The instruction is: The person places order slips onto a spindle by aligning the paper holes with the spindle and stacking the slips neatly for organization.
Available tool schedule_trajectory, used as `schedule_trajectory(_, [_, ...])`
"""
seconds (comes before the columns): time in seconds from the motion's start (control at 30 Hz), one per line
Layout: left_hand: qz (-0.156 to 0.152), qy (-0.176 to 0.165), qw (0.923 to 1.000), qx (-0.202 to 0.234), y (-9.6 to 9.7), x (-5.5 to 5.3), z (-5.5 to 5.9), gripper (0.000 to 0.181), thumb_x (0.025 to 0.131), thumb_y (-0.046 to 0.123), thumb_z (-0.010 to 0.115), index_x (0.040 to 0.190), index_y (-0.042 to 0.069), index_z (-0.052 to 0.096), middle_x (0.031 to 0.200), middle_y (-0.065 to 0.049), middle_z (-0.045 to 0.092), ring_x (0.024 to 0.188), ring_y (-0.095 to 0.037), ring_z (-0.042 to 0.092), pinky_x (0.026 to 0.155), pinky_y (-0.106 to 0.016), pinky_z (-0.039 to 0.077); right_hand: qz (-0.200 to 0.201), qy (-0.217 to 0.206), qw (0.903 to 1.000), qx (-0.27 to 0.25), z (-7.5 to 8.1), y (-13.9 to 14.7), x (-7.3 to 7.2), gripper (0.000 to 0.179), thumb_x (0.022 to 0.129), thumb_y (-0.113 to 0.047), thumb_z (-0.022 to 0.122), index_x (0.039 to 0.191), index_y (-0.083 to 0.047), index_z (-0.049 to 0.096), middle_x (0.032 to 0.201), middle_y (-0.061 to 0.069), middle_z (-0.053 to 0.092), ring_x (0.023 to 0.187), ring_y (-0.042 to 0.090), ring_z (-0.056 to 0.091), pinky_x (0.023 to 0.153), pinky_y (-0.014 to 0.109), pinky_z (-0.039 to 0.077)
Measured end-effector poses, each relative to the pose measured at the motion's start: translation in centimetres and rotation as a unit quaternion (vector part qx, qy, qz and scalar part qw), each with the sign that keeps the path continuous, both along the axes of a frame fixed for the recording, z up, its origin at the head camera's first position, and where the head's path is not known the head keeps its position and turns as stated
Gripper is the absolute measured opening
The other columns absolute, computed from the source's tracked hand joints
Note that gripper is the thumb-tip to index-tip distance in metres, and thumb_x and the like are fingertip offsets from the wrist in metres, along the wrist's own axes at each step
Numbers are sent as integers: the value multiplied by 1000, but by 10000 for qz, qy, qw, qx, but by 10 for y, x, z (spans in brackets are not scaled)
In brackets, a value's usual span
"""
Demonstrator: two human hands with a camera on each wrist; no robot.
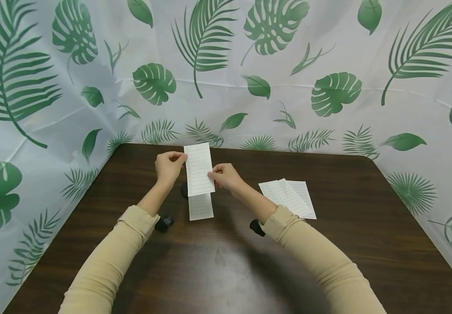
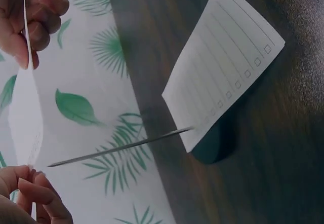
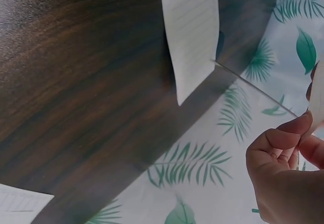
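Note:
Both hands hold a white lined paper slip (image 1: 199, 168) with small checkboxes down one side. My left hand (image 1: 169, 166) pinches its left edge near the top, and my right hand (image 1: 226, 175) pinches the right edge lower down. Beneath it, another lined slip (image 2: 223, 62) is pierced by a thin metal spike (image 2: 121, 147). The spike rises from a dark round base (image 2: 210, 148), mostly hidden under that slip. In the left wrist view the spike's tip points toward the held slip; whether they touch I cannot tell.
Several overlapping lined slips (image 1: 288, 196) lie on the dark wooden table (image 1: 218, 270), to the right of the right forearm. A leaf-patterned white curtain (image 1: 226, 100) stands behind the table and along its sides. Black devices (image 1: 164, 223) show beneath both wrists.

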State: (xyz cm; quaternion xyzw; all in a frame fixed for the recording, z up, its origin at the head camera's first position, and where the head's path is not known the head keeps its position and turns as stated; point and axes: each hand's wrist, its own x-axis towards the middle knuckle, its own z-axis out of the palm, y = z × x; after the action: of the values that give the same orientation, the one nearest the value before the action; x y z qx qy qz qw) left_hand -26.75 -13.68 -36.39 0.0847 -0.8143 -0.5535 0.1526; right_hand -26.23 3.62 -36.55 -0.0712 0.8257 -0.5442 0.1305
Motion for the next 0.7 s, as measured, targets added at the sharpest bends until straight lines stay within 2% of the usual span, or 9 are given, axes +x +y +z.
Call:
schedule_trajectory(0.2, [22, -50, 9999, 139, 2, -3, -4, 22, 89, 17, 64, 98, -2, 72, 93, -21, 70, 52, 1, 52, 47, -14, 45, 52, -56, 9999, -75, -1, 0, -2, 15, 93, -7, 54, 86, 5, 60, 52, -2, 48, 50, 11, 44, 49, 23, 37])
schedule_trajectory(0.37, [-99, -348, 9992, 171, 2, -5, -2, 28, 89, 22, 64, 103, 0, 71, 93, -15, 68, 57, -3, 50, 51, -22, 51, -16, -26, 9998, -179, 0, -3, -4, 14, 93, -6, 54, 89, 6, 60, 51, -2, 46, 47, 10, 40, 46, 21, 35])
schedule_trajectory(0.47, [-119, -473, 9986, 210, 3, -6, -1, 29, 89, 23, 64, 105, 0, 70, 95, -13, 67, 58, -3, 49, 53, -22, 51, -3, -17, 9999, -151, -1, -3, -4, 15, 93, -6, 54, 91, 7, 61, 51, -3, 46, 47, 11, 39, 46, 20, 34])
schedule_trajectory(0.7, [18, -347, 9984, 447, 3, -5, -3, 27, 89, 21, 66, 104, -1, 71, 99, -18, 69, 51, -2, 48, 46, -15, 42, -50, -15, 9999, -109, -6, -4, -5, 16, 93, -7, 54, 91, 7, 61, 52, -2, 46, 47, 11, 39, 44, 20, 33])
